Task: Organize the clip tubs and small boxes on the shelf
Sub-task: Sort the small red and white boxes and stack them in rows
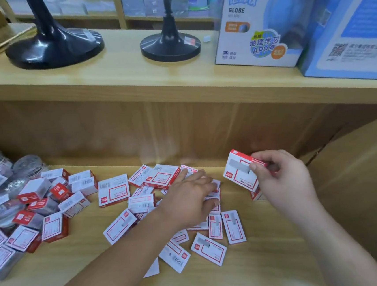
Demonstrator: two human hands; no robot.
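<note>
Several small red-and-white boxes (113,191) lie scattered across the lower wooden shelf (83,261). My right hand (278,175) grips one of these boxes (238,172), lifted and tilted above the shelf at the right. My left hand (190,198) lies flat with straight fingers on a heap of boxes in the middle. Clear round clip tubs (27,166), wrapped in plastic, are piled at the far left behind more boxes.
A large brown cardboard carton (366,183) stands at the right of the shelf. On the upper shelf (107,79) stand two black globe bases (54,47) and a globe box (258,20) beside a blue box (354,34).
</note>
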